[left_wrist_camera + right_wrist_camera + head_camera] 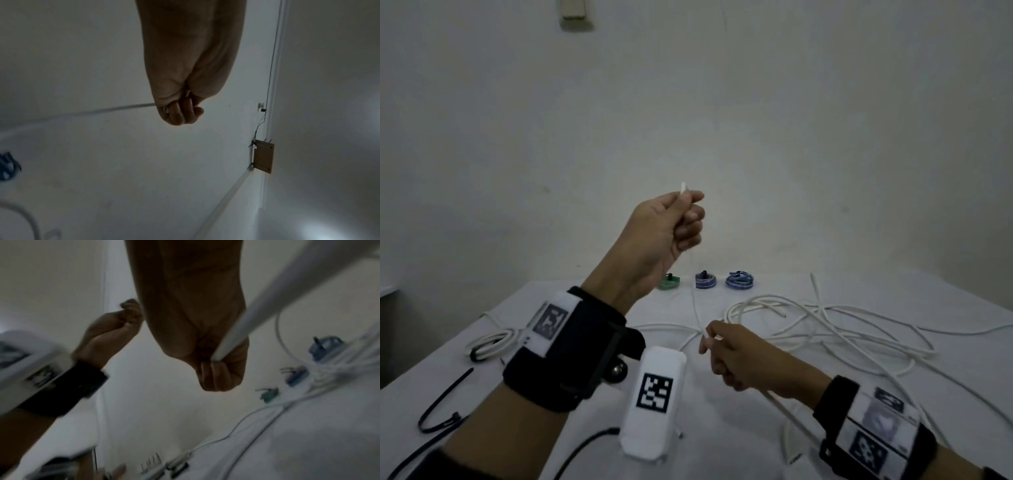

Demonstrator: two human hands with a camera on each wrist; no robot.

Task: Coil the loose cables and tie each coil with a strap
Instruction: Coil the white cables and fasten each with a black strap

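Left hand (661, 233) up at mid-frame pinches the tip of the thin white round cable (697, 308), right hand (736, 356) lower right is curled around it lower down, rest tangled on the white table (722, 428).

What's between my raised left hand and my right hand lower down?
In the head view, a thin white cable runs down from the left hand to the right hand; both grip it. Nothing else lies between them.

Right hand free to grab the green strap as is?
Probably not yet: the right hand grips the white cable, so it's occupied. The green strap lies uncovered at the table's far edge.
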